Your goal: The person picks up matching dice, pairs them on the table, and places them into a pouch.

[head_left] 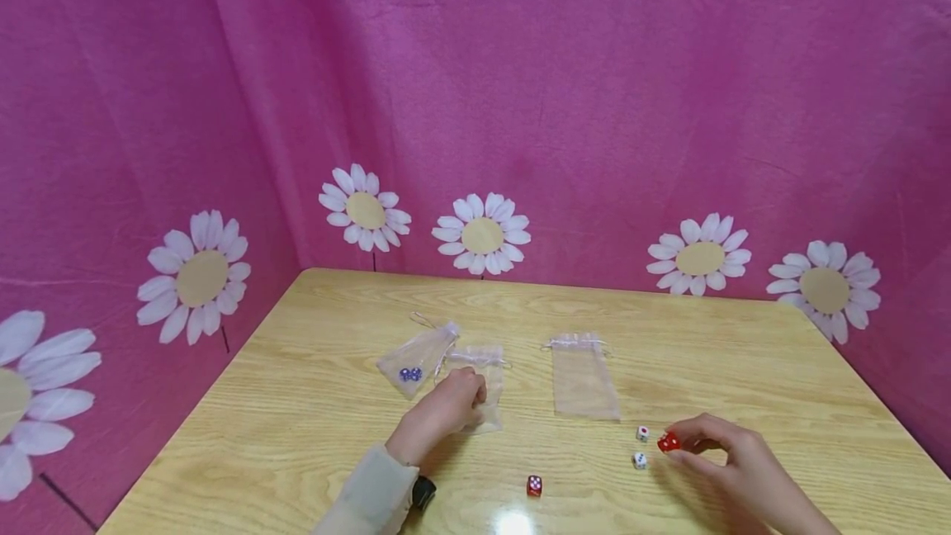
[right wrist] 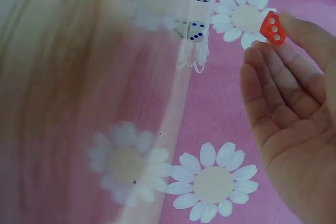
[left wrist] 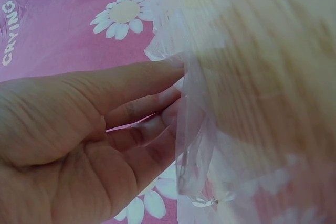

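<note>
My left hand (head_left: 444,408) pinches a sheer white drawstring pouch (head_left: 490,415) lying near the middle of the table; in the left wrist view, the thumb and fingers (left wrist: 142,129) meet its gauzy fabric (left wrist: 194,124). Between thumb and fingertips, my right hand (head_left: 735,461) holds a translucent red die (head_left: 669,442) with white pips, just above the table at the right. Two white dice, one showing a red pip (head_left: 642,433) and one with blue pips (head_left: 640,461), sit just left of it. Another red die (head_left: 534,485) rests at the front centre.
A second sheer pouch (head_left: 431,349) at the left has blue dice (head_left: 411,374) in it. A third pouch (head_left: 584,382) lies flat right of centre. Behind the wooden table (head_left: 706,353) hangs a pink cloth (head_left: 565,122) with daisies.
</note>
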A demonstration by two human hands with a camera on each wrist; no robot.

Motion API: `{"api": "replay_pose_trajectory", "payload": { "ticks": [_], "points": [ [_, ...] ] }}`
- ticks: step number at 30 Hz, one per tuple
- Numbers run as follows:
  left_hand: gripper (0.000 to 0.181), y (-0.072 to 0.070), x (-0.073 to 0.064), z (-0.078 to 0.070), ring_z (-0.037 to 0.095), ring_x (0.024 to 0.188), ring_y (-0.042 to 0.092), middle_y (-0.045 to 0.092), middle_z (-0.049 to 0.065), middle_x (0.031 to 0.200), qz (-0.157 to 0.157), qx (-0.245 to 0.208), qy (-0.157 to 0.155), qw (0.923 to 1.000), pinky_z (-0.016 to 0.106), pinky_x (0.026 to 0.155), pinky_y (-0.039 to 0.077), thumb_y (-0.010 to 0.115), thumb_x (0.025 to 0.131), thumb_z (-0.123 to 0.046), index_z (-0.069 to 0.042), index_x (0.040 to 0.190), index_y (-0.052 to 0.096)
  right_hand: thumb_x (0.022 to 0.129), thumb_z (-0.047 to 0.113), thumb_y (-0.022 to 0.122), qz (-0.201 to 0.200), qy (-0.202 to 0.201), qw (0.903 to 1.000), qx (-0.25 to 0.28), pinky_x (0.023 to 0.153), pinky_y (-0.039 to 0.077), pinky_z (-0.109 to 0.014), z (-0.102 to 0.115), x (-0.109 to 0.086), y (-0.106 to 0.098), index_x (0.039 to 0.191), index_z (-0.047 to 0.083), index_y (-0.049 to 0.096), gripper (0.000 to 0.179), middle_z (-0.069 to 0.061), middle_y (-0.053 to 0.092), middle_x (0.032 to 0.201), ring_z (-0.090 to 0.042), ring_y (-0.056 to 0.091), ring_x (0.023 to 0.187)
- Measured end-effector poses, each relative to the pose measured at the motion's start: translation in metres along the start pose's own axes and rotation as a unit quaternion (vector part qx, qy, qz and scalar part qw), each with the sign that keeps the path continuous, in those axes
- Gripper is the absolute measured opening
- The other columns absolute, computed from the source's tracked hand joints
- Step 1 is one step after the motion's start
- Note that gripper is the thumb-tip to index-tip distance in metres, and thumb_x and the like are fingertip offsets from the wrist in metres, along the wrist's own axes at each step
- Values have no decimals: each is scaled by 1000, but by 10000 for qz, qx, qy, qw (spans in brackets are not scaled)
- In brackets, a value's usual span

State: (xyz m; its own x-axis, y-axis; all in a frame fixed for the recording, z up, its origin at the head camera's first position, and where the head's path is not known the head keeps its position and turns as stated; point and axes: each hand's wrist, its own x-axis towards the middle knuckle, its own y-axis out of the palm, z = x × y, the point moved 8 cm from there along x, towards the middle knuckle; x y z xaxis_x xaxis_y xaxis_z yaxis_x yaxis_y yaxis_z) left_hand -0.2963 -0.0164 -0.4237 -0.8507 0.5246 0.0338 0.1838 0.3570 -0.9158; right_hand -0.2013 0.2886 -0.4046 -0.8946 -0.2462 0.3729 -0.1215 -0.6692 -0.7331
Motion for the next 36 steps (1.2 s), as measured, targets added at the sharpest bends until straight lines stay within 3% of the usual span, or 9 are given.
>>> {"api": "replay_pose_trajectory", "payload": {
  "ticks": [10, 17, 21, 27, 36],
  "points": [
    [15, 0, 0, 1, 11, 73, 43, 52, 2, 78, 56, -142, -21, 9999, 21, 66, 41, 74, 77, 3, -1, 81, 60, 75, 6, 81, 23, -558, 9981, 243, 66, 51, -15, 18, 9, 15, 96, 14, 72, 24, 12, 71, 87, 5, 60, 75],
    [15, 2, 1, 3, 10, 72, 43, 51, 2, 79, 173, -202, -137, 9996, 22, 65, 41, 74, 79, 2, -2, 81, 60, 77, 1, 78, 120, -1248, 9904, 581, 65, 50, -14, 40, 18, 31, 97, 14, 71, 25, 7, 71, 86, 4, 61, 76],
    [14, 4, 3, 5, 10, 72, 43, 52, 2, 80, 271, -265, -246, 9990, 21, 65, 41, 73, 80, 1, -3, 82, 60, 79, 3, 77, 251, -1420, 9872, 680, 65, 51, -17, 49, 24, 41, 97, 15, 71, 23, 7, 71, 86, 3, 61, 76],
    [17, 4, 3, 4, 10, 73, 42, 50, 0, 78, 160, -104, -150, 9997, 21, 65, 40, 76, 78, 0, -3, 81, 60, 83, 9, 76, 620, -1720, 9794, 858, 65, 53, -20, 65, 34, 60, 98, 15, 69, 17, 2, 70, 85, -1, 62, 77],
    [12, 6, 4, 9, 10, 72, 44, 53, 2, 82, 377, -357, -353, 9980, 21, 65, 42, 72, 81, 2, -3, 85, 61, 83, 4, 74, 1038, -1939, 9717, 861, 66, 54, -22, 81, 44, 82, 98, 13, 69, 18, 2, 71, 89, -5, 63, 78]
  ]
}}
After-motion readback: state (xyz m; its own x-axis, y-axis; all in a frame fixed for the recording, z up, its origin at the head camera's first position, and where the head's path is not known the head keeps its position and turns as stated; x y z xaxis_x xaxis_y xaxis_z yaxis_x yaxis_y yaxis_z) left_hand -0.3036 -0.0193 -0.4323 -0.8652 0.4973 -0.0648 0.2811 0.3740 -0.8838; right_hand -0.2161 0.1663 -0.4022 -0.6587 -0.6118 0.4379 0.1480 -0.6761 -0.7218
